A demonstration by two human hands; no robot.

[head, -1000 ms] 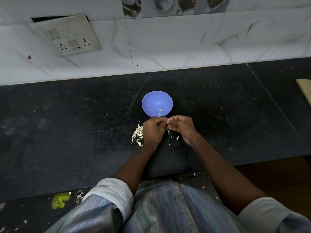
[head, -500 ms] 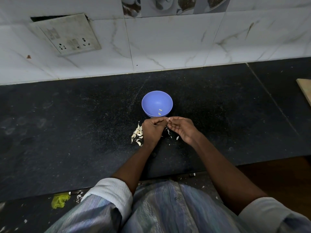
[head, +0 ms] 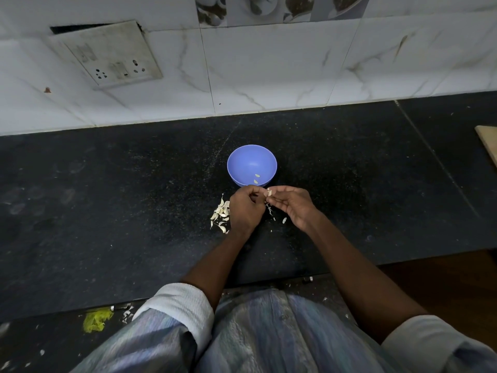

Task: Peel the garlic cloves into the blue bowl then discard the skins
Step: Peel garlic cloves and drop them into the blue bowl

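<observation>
— Where's the garlic?

— Two peeled cloves (head: 256, 178) lie in the blue bowl (head: 242, 165) on the black counter (head: 107, 200). Just this side of it, the right hand (head: 293, 204) pinches another garlic clove (head: 269, 192) at its fingertips.

— And the other hand?

— The left hand (head: 246, 208) is curled, fingertips meeting the same clove. A pile of skins (head: 220, 214) lies just beside that hand.

Wooden board (head: 488, 144) cut off at right edge; garlic pile (head: 221, 214) partly behind left hand (head: 246, 210).
</observation>
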